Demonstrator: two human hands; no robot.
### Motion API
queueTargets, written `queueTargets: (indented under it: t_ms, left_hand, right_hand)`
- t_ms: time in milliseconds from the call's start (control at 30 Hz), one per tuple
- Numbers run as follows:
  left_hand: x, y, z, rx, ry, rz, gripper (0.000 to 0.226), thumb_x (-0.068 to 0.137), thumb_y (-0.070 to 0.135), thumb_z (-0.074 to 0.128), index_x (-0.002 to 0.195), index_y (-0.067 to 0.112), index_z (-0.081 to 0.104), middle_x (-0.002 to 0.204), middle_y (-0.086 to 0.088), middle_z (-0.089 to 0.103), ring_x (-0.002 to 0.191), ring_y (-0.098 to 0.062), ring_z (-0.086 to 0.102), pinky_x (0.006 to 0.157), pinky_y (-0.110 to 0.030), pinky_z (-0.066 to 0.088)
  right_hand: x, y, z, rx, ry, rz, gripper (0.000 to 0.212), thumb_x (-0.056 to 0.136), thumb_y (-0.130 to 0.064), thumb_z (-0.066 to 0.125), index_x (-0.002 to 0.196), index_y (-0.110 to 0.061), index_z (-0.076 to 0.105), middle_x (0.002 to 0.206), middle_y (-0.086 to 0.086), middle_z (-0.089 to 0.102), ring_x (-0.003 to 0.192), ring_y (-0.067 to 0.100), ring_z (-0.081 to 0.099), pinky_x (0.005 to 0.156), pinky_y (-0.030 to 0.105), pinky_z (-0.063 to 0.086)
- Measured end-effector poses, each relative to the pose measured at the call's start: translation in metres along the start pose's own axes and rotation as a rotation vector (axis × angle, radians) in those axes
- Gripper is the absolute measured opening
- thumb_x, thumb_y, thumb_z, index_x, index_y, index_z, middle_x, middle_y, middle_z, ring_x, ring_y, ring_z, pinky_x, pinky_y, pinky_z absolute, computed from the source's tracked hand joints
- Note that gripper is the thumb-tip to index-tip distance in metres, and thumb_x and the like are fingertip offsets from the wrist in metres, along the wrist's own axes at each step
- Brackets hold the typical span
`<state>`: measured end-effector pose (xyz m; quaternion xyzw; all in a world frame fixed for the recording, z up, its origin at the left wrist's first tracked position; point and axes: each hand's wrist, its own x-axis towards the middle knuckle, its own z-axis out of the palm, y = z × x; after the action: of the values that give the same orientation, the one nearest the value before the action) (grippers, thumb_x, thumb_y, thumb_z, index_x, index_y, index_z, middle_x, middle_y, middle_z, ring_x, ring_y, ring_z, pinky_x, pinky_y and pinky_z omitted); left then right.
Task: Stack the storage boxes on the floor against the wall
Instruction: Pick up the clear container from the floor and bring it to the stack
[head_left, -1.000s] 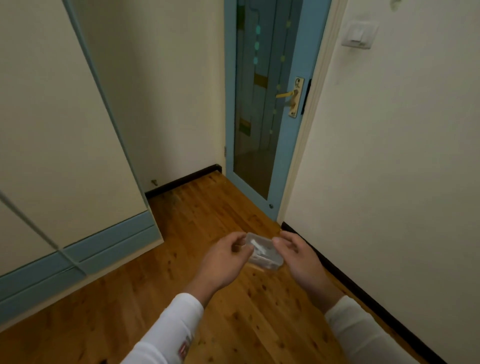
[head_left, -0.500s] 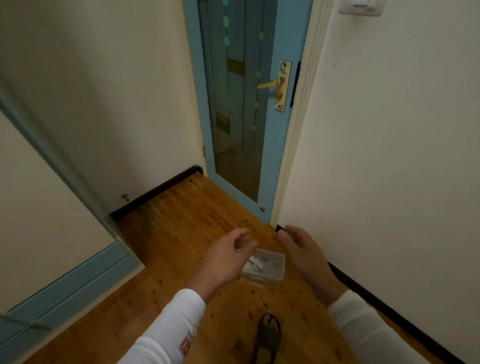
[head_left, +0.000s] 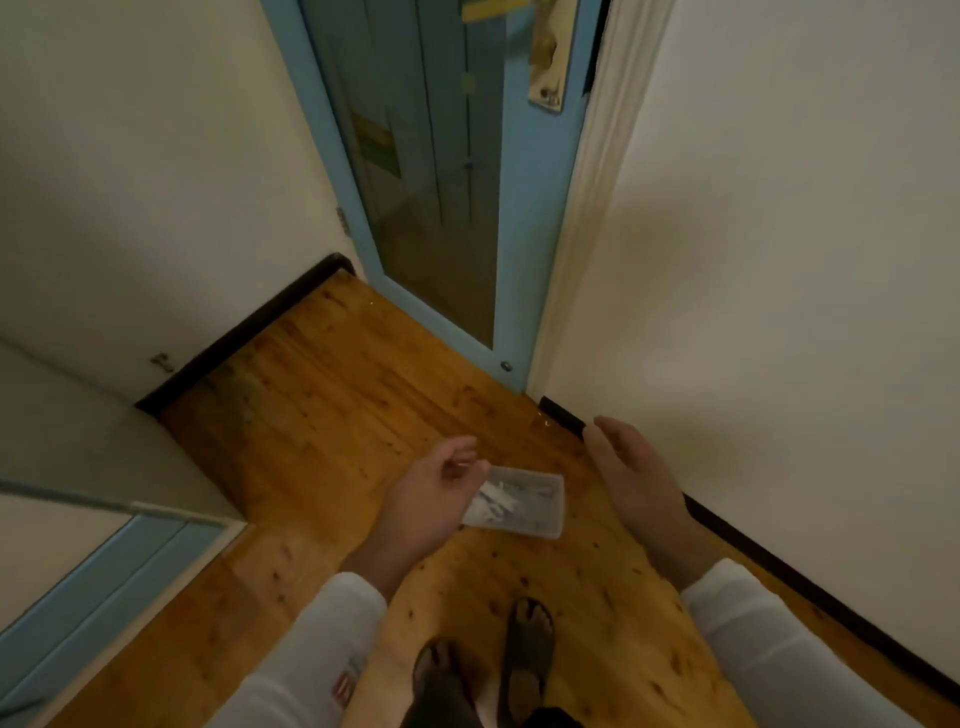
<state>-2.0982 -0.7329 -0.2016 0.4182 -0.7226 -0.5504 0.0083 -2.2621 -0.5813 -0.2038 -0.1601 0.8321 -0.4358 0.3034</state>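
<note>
Left fingers: the fingers of the left hand are loosely curled toward the palm, and nothing is seen pinched between them. The hand hangs over the left end of the storage box, which is hidden there.
Right fingers: the fingers of the right hand are held nearly straight and relaxed, and nothing is held. The hand is apart from the box, to its right, near the skirting.
Storage box: a small clear lidded box with pale contents is seen low between the two hands, on the wooden floor or just above it; which cannot be told. It lies slightly askew to the right wall, and a strip of bare floor is left between them.
Step in hand: the first box is judged to be being set down; no second box is in view, so the stack is barely begun.
Doing it well: the box should be slid right until its long side is met by the skirting and squared to it, so that later boxes can be laid flush on its lid.
Door: the blue door stands at the far end, so the stack is better kept short of its frame.
Feet: sandalled feet are planted just near of the box and should be kept off it.
</note>
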Motion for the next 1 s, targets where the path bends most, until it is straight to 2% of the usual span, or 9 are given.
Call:
queueTargets:
  t_ms: [67,133,333,467,567,633,700,867,1000]
  left_hand:
    - [0.035,-0.020,0.006,0.009,-0.028,-0.036,0.041,0.094,0.043,0.055,0.134,0.035,0.049,0.104,0.035,0.049,0.095,0.012,0.050,0.067,-0.005,0.042]
    - [0.061,-0.041,0.013,-0.011,-0.024,-0.065,0.043,0.094,0.043,0.056,0.136,0.037,0.046,0.105,0.034,0.049,0.094,0.013,0.049,0.063,-0.003,0.042]
    - [0.143,-0.126,0.048,-0.035,0.014,-0.155,0.050,0.094,0.042,0.056,0.141,0.033,0.042,0.123,0.018,0.052,0.110,-0.001,0.051,0.072,-0.009,0.038]
    - [0.189,-0.187,0.081,-0.004,0.031,-0.172,0.057,0.093,0.044,0.056,0.145,0.032,0.037,0.134,0.014,0.048,0.121,-0.005,0.046,0.086,-0.022,0.039]
    - [0.211,-0.214,0.095,0.014,0.041,-0.186,0.054,0.094,0.042,0.056,0.144,0.033,0.038,0.135,0.012,0.047,0.125,-0.009,0.045,0.089,-0.026,0.037]
    - [0.229,-0.249,0.115,0.041,0.039,-0.232,0.056,0.094,0.040,0.057,0.145,0.033,0.035,0.138,0.010,0.048,0.126,-0.011,0.045,0.090,-0.029,0.040]
    - [0.244,-0.280,0.132,0.064,0.031,-0.271,0.064,0.093,0.040,0.058,0.150,0.031,0.028,0.145,0.006,0.043,0.130,-0.013,0.043,0.097,-0.034,0.043]
    - [0.273,-0.331,0.163,0.163,0.031,-0.292,0.078,0.091,0.047,0.057,0.154,0.031,0.014,0.158,0.001,0.025,0.144,-0.021,0.026,0.109,-0.050,0.037]
    - [0.289,-0.360,0.188,0.251,0.050,-0.272,0.081,0.091,0.049,0.056,0.155,0.027,0.011,0.161,-0.001,0.017,0.146,-0.024,0.020,0.113,-0.049,0.029]
  right_hand:
    - [0.026,0.020,0.013,-0.012,0.008,0.057,0.050,0.093,-0.054,0.044,0.135,-0.028,0.048,0.116,-0.017,0.051,0.083,-0.013,0.044,0.063,0.006,0.030]
    - [0.042,0.043,0.026,-0.020,0.020,0.096,0.052,0.093,-0.055,0.043,0.137,-0.028,0.047,0.115,-0.019,0.050,0.083,-0.013,0.045,0.061,0.005,0.032]
    - [0.099,0.129,0.076,-0.014,0.099,0.190,0.037,0.097,-0.048,0.042,0.123,-0.027,0.056,0.098,-0.021,0.057,0.083,-0.010,0.052,0.059,0.006,0.037]
    - [0.135,0.193,0.114,-0.040,0.104,0.234,0.014,0.098,-0.046,0.041,0.107,-0.042,0.051,0.093,-0.030,0.054,0.080,-0.010,0.054,0.057,0.001,0.038]
    - [0.156,0.225,0.127,-0.046,0.142,0.226,0.032,0.096,-0.052,0.040,0.118,-0.034,0.054,0.110,-0.025,0.057,0.097,0.002,0.054,0.073,0.000,0.034]
    - [0.174,0.268,0.144,-0.080,0.153,0.238,0.055,0.094,-0.058,0.038,0.138,-0.025,0.047,0.136,-0.009,0.052,0.120,0.009,0.047,0.092,0.019,0.032]
    - [0.186,0.307,0.159,-0.127,0.156,0.254,0.066,0.093,-0.063,0.035,0.146,-0.024,0.035,0.150,-0.003,0.040,0.131,0.014,0.039,0.098,0.027,0.029]
    - [0.207,0.375,0.176,-0.246,0.152,0.214,0.079,0.089,-0.070,0.031,0.151,-0.023,0.021,0.157,0.000,0.024,0.140,0.015,0.024,0.102,0.024,0.018]
    - [0.218,0.412,0.190,-0.279,0.134,0.214,0.083,0.089,-0.068,0.037,0.153,-0.019,0.014,0.160,0.005,0.016,0.144,0.021,0.015,0.113,0.036,0.018]
